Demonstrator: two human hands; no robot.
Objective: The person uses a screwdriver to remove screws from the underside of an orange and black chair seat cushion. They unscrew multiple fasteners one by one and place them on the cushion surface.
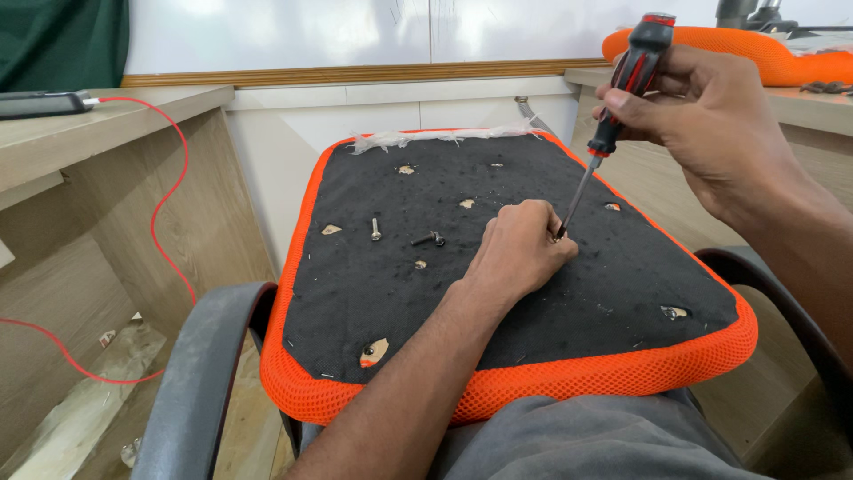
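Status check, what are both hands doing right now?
Right hand grips screwdriver, tip at left hand on seat cushion. Two loose screws lie nearby.

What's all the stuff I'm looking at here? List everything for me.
seat cushion: one, black underside with orange mesh edge, centre, upside down on the lap
loose screws: two, silver and dark, lying on the cushion
screwdriver: one, red and black handle, tip at the cushion
armrests: two, grey, either side
cable: one, red, left desk
phone: one, dark, left desk top
second cushion: one, orange, right desk
left hand: steadies a screw at the tip
right hand: grips the screwdriver
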